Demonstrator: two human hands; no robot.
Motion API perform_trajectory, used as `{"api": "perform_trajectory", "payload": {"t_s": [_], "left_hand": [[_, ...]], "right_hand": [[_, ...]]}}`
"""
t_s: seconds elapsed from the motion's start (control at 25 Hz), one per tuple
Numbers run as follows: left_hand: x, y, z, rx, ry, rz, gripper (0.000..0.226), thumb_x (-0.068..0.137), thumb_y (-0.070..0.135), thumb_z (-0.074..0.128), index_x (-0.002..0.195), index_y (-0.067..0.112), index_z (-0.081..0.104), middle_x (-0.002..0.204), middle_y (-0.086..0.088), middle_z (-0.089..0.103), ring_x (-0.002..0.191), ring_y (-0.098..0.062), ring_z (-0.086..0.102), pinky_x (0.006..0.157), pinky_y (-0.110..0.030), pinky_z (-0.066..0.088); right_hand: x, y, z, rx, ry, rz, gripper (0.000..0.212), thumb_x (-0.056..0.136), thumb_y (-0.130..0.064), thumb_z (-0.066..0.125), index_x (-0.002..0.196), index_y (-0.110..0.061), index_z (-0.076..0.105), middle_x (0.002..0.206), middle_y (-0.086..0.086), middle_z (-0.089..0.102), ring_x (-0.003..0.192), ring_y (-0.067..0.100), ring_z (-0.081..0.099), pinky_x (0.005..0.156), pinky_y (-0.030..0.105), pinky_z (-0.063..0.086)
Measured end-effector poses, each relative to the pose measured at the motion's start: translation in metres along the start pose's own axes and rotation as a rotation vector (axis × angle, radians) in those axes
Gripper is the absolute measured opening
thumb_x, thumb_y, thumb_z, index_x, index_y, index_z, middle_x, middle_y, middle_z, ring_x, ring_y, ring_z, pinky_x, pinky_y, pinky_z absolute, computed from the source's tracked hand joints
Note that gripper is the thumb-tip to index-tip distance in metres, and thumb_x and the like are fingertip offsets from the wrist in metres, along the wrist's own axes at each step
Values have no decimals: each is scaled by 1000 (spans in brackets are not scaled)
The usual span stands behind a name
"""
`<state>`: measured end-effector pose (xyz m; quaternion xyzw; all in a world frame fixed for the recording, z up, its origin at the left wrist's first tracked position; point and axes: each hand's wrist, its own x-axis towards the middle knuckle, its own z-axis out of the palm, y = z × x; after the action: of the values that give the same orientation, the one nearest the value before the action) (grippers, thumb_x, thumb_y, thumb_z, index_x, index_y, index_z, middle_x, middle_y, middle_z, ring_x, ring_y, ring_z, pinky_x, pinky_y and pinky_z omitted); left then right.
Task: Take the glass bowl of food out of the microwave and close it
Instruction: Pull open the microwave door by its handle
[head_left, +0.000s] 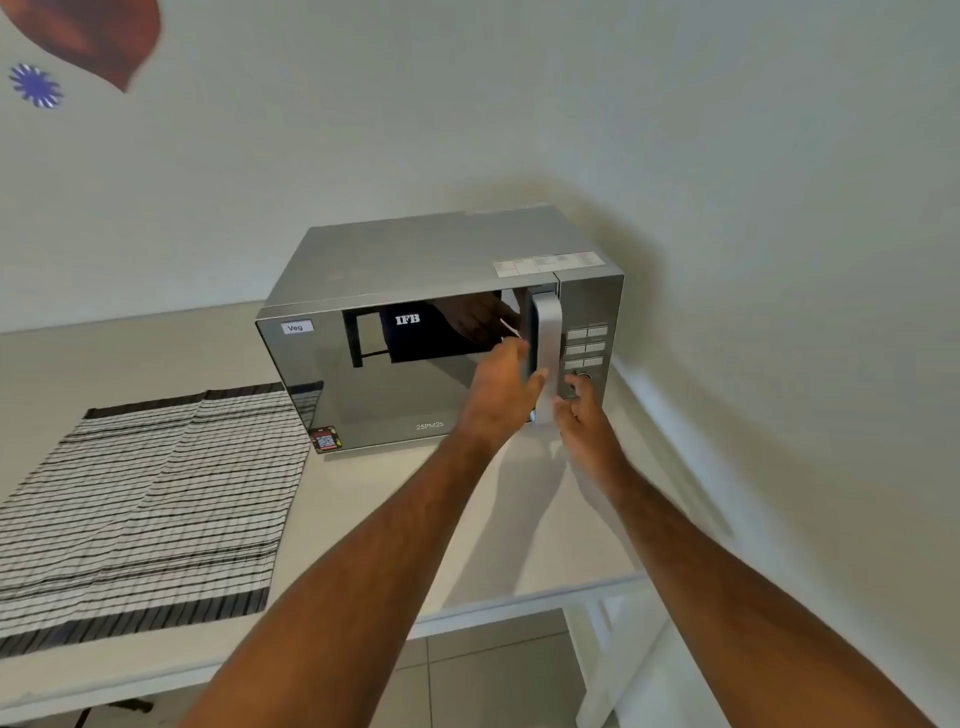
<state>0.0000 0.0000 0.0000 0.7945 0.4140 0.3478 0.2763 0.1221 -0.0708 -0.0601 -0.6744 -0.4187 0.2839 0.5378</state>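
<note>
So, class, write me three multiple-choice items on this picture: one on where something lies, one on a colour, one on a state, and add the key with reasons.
1. Where does the striped cloth lie relative to the microwave?
A. On its top
B. On the counter to its left
C. Inside it

2. What colour is the door handle?
A. Silver
B. Red
C. Black

3. What state is the microwave door in?
A. Wide open
B. Removed
C. Closed

Key: B, the cloth is spread flat on the counter to the left; A, the upright bar is silver; C, the door sits flush with the front while the left hand and right hand reach the handle.
</note>
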Motion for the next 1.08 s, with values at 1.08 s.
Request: {"api": "perform_trajectory", "payload": {"t_s": [1.08], "left_hand": [[-9,14,14,-29,45,27,15,110,23,56,125,23,61,95,19,61,86,3,61,75,-9,45]], "right_hand": [[9,12,-8,-239,-28,-149,26,112,-37,43,102,-20,60,79,-4,61,73,14,61,66,26,47]]}}
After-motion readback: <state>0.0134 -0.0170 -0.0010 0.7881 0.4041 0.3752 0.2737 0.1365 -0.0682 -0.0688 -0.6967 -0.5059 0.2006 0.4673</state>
